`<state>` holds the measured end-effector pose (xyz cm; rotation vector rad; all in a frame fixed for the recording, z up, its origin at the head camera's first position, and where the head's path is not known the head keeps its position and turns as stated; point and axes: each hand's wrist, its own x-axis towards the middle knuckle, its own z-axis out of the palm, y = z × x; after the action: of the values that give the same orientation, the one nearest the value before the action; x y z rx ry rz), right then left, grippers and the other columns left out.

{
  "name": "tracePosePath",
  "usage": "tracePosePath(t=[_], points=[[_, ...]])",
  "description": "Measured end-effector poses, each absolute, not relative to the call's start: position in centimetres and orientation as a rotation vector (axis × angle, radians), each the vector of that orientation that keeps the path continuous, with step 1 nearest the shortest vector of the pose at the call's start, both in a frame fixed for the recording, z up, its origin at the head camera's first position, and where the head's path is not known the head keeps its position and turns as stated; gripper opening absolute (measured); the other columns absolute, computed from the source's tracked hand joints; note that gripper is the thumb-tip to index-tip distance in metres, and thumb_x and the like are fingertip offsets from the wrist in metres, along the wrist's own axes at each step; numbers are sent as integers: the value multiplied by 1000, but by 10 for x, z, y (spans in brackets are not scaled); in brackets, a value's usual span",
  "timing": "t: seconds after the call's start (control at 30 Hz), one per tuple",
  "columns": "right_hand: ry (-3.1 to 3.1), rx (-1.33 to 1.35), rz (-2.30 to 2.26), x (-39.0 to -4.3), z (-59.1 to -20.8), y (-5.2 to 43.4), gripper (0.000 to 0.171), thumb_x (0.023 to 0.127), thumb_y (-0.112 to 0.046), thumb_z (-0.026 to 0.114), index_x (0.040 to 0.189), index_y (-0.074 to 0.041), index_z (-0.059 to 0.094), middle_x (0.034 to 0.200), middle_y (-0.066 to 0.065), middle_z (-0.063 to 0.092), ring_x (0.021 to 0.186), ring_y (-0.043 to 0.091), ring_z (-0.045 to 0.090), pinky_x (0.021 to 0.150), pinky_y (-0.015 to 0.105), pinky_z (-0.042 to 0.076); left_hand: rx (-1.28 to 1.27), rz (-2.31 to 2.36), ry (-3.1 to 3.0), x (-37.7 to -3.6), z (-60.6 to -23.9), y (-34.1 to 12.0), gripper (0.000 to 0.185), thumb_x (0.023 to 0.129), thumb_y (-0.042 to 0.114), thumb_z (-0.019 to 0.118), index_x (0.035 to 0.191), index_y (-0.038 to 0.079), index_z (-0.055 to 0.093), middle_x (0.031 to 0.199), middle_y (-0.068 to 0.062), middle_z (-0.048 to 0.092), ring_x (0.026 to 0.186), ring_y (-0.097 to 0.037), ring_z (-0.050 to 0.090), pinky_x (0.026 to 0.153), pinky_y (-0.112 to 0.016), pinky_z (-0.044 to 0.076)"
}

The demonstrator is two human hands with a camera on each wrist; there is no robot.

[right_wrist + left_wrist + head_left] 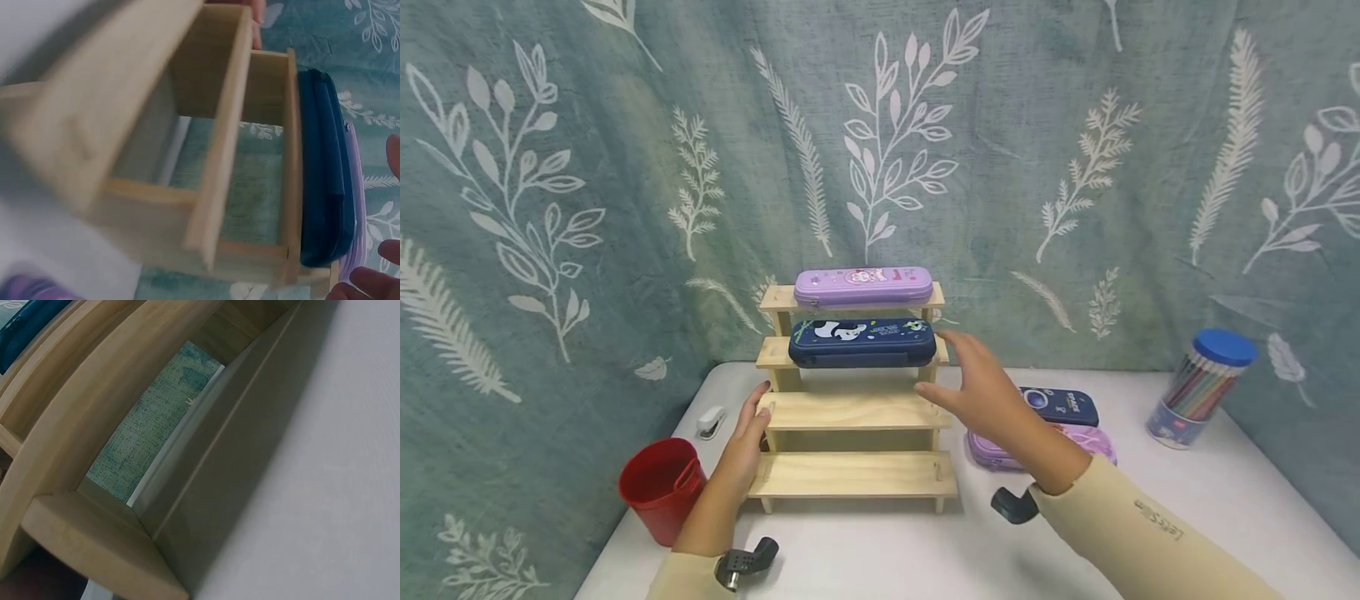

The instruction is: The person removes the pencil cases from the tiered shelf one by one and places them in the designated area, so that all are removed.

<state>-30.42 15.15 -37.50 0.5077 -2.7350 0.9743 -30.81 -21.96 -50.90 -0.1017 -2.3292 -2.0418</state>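
A stepped wooden display stand with several tiers stands on the white table. On its top tier lies a light purple pencil case. One tier lower sits a dark blue pencil case with a panda print. The left hand grips the stand's left side, thumb at the end of the third tier. In the left wrist view that hand is mostly hidden behind the wood. The right hand is beside the blue case's right end, thumb and fingers spread apart, holding nothing.
Right of the stand lie a blue space-print pencil case and a pinkish purple case. Farther right stands a blue-lidded tub of colored pencils. A red bucket and a small white stapler are at the left. A leaf-patterned curtain hangs behind.
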Motion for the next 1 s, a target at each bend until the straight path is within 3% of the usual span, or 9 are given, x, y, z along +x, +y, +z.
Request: tracePosePath(t=[0.37,0.6,1.0], points=[[-2701,431,1107,-362,-378,109,102,84,-51,86,163,-13,34,163,19,37,148,39,40,120,61,36,-119,-2059,-2315,-309,-511,-222,53,115,33,29,167,32,17,175,-5,11,163,-29,1,127,-66,1],[-2700,368,1154,-369,-382,102,109,83,-57,85,165,-13,29,169,17,29,153,41,34,121,61,34,-130,-2042,-2318,-311,-507,-222,53,115,34,30,167,33,19,175,-5,12,163,-29,3,128,-65,2],[-2725,314,1165,-370,-386,104,106,82,-60,84,164,-17,32,168,16,32,153,41,35,120,62,35,-128,-2066,-2321,-309,-508,-222,53,115,38,30,166,36,18,175,-4,11,163,-30,0,127,-67,1]])
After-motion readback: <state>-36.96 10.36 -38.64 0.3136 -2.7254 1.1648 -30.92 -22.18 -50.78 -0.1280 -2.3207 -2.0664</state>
